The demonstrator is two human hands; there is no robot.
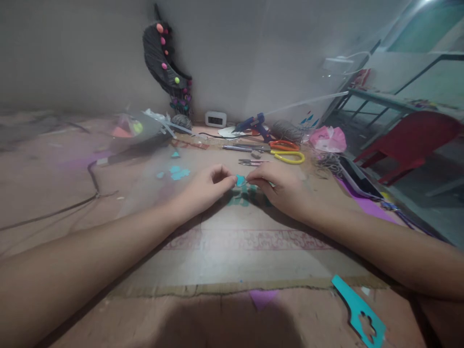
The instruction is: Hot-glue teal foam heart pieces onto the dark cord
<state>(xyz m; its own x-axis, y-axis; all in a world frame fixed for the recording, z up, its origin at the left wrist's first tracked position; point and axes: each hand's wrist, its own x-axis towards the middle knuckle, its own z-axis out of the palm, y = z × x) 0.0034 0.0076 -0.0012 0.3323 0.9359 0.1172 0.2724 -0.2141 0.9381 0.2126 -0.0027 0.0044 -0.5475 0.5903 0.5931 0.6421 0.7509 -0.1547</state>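
Observation:
Between my two hands, near the middle of the board, is a small turquoise piece [240, 181], thin like craft foam or paper. My left hand [210, 186] pinches its left side between thumb and fingers. My right hand [281, 186] is closed in a pinch at its right edge; whether a tiny thing sits in those fingertips is too small to tell. Below the fingertips lie several dark green cut pieces [239, 199], partly hidden. Left of my left hand are turquoise scraps [179, 173]. At the lower right lies a turquoise strip with a flower-shaped cutout [357, 309].
Beyond my hands lie orange-handled scissors [284, 145], yellow-handled scissors [290, 156], a blue glue gun [253, 124] and a small white clock [216, 119]. A phone [357, 176] rests at the right. A dark cord [54, 212] runs across the left. A red chair [416, 140] stands beyond.

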